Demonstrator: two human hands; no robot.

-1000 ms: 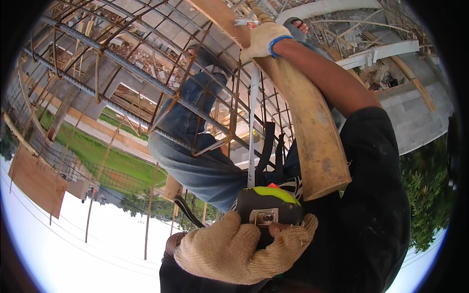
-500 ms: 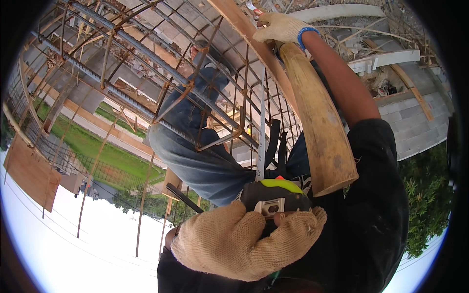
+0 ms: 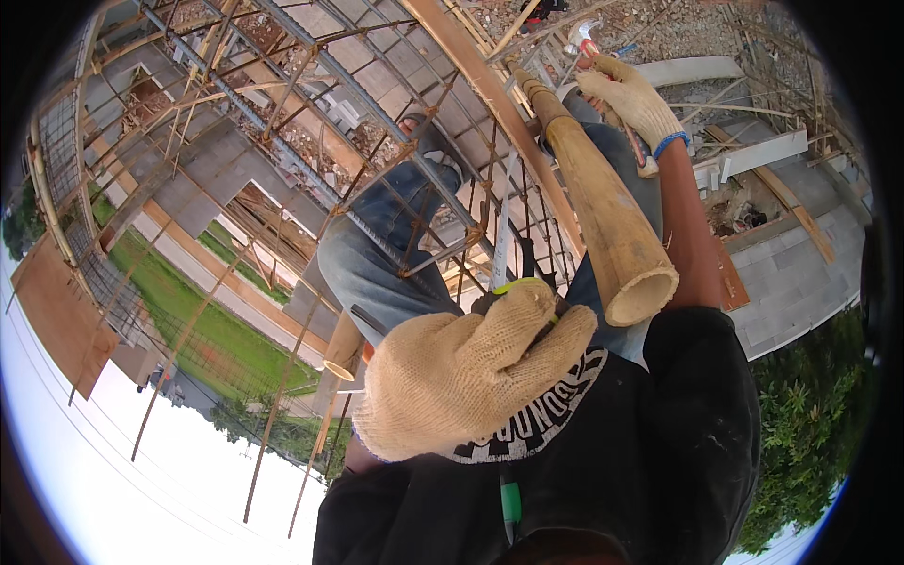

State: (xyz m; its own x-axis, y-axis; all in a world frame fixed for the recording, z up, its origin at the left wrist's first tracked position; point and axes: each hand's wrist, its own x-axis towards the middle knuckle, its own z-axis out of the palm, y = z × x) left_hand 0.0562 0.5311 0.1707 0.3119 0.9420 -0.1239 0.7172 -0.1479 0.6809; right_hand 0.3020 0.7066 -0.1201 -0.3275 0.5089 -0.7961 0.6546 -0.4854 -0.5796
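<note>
My left hand (image 3: 461,377), in a cream knit glove, is closed around a black and lime-green tape measure (image 3: 518,294); the fingers hide much of its case. Its blade (image 3: 502,231) runs away from me between the rebar cage and a wooden board (image 3: 513,118). My gloved right hand (image 3: 633,99) grips a hammer (image 3: 646,162) with a red and pale handle, its head pointing away from me. Between my arms lies a thick bamboo pole (image 3: 607,207), its hollow cut end towards me, beside the board.
A cage of rusty rebar (image 3: 363,89) crosses the left, over my bent leg (image 3: 377,254). Grey blocks (image 3: 796,273) and a white plank (image 3: 753,155) lie at the right. Rubble (image 3: 650,33) covers the ground at the far right. A plywood sheet (image 3: 61,315) stands at the far left.
My right hand has moved right, away from the board, with the hammer now showing more. My left hand has moved up and now covers more of the tape case. The view has shifted.
</note>
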